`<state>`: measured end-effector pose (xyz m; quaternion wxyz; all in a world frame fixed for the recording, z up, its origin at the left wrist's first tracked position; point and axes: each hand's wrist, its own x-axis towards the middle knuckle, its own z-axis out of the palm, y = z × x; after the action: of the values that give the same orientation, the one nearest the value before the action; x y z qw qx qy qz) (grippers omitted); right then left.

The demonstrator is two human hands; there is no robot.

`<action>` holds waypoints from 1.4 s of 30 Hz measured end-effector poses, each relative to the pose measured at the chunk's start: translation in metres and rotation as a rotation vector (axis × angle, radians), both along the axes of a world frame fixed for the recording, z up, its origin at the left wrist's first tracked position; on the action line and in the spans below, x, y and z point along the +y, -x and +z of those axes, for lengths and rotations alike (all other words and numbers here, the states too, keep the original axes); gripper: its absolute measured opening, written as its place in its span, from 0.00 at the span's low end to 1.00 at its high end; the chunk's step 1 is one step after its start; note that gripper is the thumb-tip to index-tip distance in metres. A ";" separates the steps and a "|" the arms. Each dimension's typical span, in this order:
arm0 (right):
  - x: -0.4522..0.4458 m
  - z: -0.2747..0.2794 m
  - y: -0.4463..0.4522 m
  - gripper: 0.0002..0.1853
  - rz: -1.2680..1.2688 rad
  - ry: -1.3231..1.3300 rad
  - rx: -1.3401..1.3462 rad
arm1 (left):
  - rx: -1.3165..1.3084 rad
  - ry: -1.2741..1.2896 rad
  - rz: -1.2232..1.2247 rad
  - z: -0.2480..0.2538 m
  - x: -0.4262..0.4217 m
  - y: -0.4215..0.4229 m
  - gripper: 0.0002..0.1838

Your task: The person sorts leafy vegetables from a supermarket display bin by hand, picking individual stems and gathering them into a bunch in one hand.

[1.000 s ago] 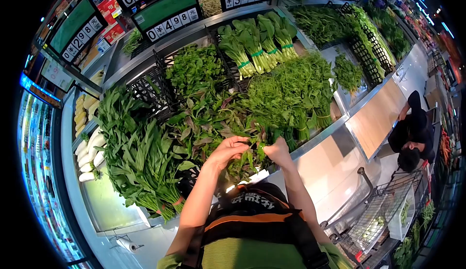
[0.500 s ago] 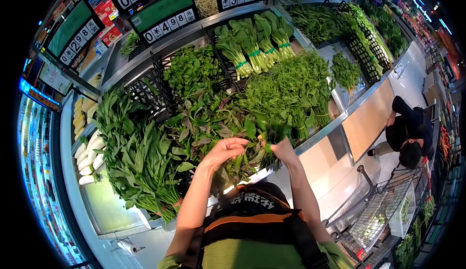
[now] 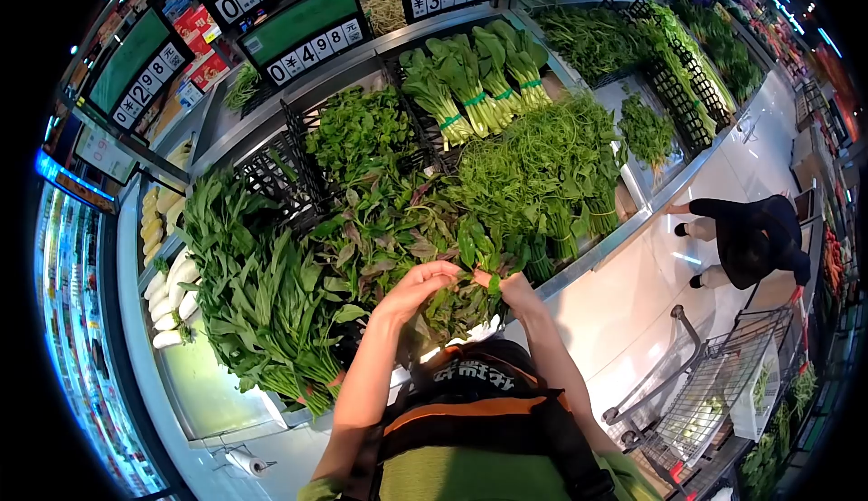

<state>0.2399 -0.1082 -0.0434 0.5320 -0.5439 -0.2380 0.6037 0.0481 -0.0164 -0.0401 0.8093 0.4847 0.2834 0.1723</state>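
Observation:
My right hand (image 3: 514,293) is closed around a small bunch of leafy greens (image 3: 474,242), whose dark leaves stand up above the fingers. Close by on the left, my left hand (image 3: 418,291) is pinched, its fingertips meeting the stems of the same bunch; exactly what lies between them is partly hidden. Both hands are over the front of a heap of purple-green leafy vegetables (image 3: 375,234). To the left lies a pile of long-leaved greens (image 3: 262,297) with tied stems. Feathery green bunches (image 3: 533,157) lie beyond my right hand.
Banded bok choy (image 3: 475,85) and a black crate (image 3: 271,175) are at the back, under price signs (image 3: 316,49). White radishes (image 3: 174,297) lie at left. A shopping cart (image 3: 714,411) stands at right, near another person (image 3: 759,239). The display's metal edge (image 3: 601,246) runs along the right.
My right hand has shifted slightly left and turned the greens more upright, toward my left hand. The other person has moved up toward the display, one arm reaching to its edge.

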 end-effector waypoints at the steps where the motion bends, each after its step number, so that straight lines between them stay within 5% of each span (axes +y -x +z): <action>1: 0.001 -0.001 0.001 0.13 -0.001 -0.029 -0.054 | 0.016 0.051 -0.002 0.002 0.000 0.001 0.13; 3: 0.001 -0.007 0.002 0.13 -0.005 -0.086 -0.161 | 0.048 0.154 -0.007 0.009 -0.001 0.001 0.14; 13: -0.002 -0.017 0.001 0.17 -0.006 -0.276 -0.318 | 0.215 -0.240 0.042 -0.012 -0.006 -0.011 0.19; 16: -0.002 -0.033 0.001 0.16 -0.016 -0.409 -0.646 | 0.348 -0.381 0.024 -0.021 -0.005 -0.012 0.19; 17: -0.006 -0.046 -0.003 0.19 0.078 -0.413 -1.047 | 0.443 -0.483 0.003 -0.017 -0.005 -0.012 0.18; 20: -0.012 -0.052 0.005 0.18 0.009 -0.424 -1.223 | 0.678 -0.837 -0.061 0.023 -0.012 -0.017 0.16; 25: 0.006 -0.063 0.019 0.09 -0.308 -0.146 -1.120 | 0.771 -0.999 -0.039 0.047 0.007 -0.023 0.16; 28: 0.008 -0.046 -0.004 0.07 -0.480 -0.131 -0.590 | 0.902 -0.998 -0.013 0.059 0.031 -0.013 0.16; 29: 0.012 -0.078 -0.017 0.06 -0.484 -0.226 -0.243 | 0.979 -1.199 -0.018 0.061 0.043 -0.007 0.18; 30: 0.011 -0.045 -0.018 0.09 -0.444 -0.208 -0.439 | 1.052 -1.400 -0.025 0.060 0.054 -0.001 0.19; 32: 0.007 -0.020 -0.022 0.08 -0.397 -0.153 -0.225 | 0.943 -1.505 -0.008 0.061 0.073 0.003 0.21; 34: 0.006 -0.010 -0.022 0.08 -0.390 -0.195 -0.207 | 0.680 -1.120 -0.025 0.040 0.100 -0.005 0.19; 36: 0.004 0.000 -0.020 0.08 -0.389 -0.219 -0.190 | 0.880 -1.014 0.115 0.020 0.111 -0.027 0.15; 39: -0.001 0.008 -0.016 0.10 -0.366 -0.220 -0.173 | 1.305 -1.229 0.301 -0.022 0.126 -0.037 0.09; 42: -0.007 0.007 -0.018 0.10 -0.349 -0.148 -0.209 | 1.405 -1.085 0.167 -0.033 0.135 -0.037 0.09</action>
<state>0.2580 -0.1148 -0.0360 0.6395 -0.5960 -0.2379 0.4233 0.0846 0.1186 -0.0732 0.0928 0.7726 0.6280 0.0042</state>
